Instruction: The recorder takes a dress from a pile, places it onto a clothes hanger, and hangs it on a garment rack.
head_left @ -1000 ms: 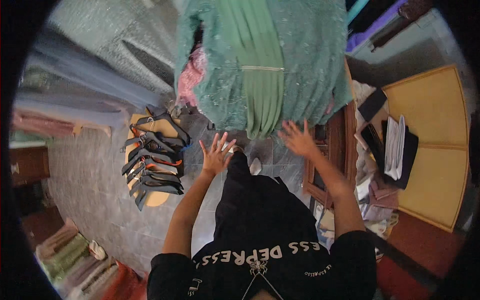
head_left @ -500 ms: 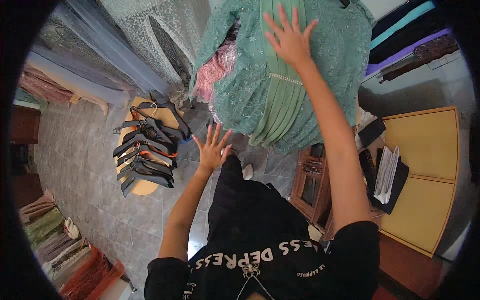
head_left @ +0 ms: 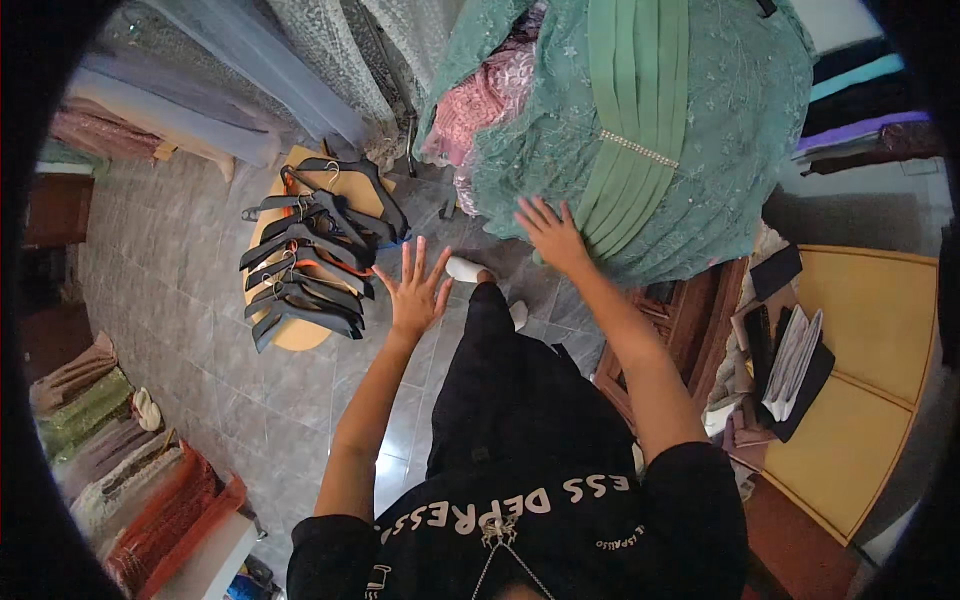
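A green lace dress (head_left: 735, 190) spreads over the surface ahead of me. Down its front runs a pleated light green sash (head_left: 640, 90), crossed by a beaded band (head_left: 640, 148). My right hand (head_left: 556, 238) is at the dress's near edge, beside the lower end of the sash, fingers extended; whether it touches the cloth I cannot tell. My left hand (head_left: 412, 298) hovers over the floor with fingers spread and nothing in it. Close by on its left, black clothes hangers (head_left: 310, 250) lie in a row on a small wooden stool (head_left: 300, 333). Pink lace fabric (head_left: 480, 110) shows at the dress's left opening.
Pale gowns (head_left: 250, 70) hang at the upper left. Folded fabrics (head_left: 170, 510) are stacked at the lower left. To the right stand a carved wooden cabinet (head_left: 690, 310) and a yellow panel (head_left: 860, 330) with papers (head_left: 793, 365) before it. Grey tiles (head_left: 200, 300) cover the floor.
My right hand has come down from the upper sash to the dress's near edge. My left hand stays spread. The whole view has shifted, with the dress further right.
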`<action>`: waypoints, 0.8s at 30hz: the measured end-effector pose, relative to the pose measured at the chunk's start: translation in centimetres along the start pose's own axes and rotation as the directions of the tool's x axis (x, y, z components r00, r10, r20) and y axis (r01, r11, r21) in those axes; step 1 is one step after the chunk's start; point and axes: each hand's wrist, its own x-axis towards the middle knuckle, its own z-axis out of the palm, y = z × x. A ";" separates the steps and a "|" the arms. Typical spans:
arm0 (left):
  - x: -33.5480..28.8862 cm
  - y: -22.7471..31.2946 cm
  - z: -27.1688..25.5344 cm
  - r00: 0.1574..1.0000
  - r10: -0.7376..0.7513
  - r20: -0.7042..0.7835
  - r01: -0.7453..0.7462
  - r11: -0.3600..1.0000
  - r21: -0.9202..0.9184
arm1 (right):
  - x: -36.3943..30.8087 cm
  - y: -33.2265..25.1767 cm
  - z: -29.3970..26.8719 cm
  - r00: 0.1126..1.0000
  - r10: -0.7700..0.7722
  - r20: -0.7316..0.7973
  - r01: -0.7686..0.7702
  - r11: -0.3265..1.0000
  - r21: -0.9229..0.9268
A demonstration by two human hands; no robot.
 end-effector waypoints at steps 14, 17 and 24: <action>6.4 3.9 -0.4 0.983 0.175 -0.057 -0.181 0.975 -0.129 | 1.6 11.7 -10.4 0.668 0.510 -0.541 -0.482 0.851 0.208; 7.8 6.1 -0.5 0.970 0.228 -0.086 -0.239 0.957 -0.164 | 0.8 10.0 -9.2 0.558 0.694 -0.454 -0.596 0.716 0.362; 12.2 11.6 -2.3 0.947 0.293 -0.130 -0.315 0.924 -0.218 | -13.2 -5.8 2.2 0.951 0.185 0.248 -0.264 0.903 0.339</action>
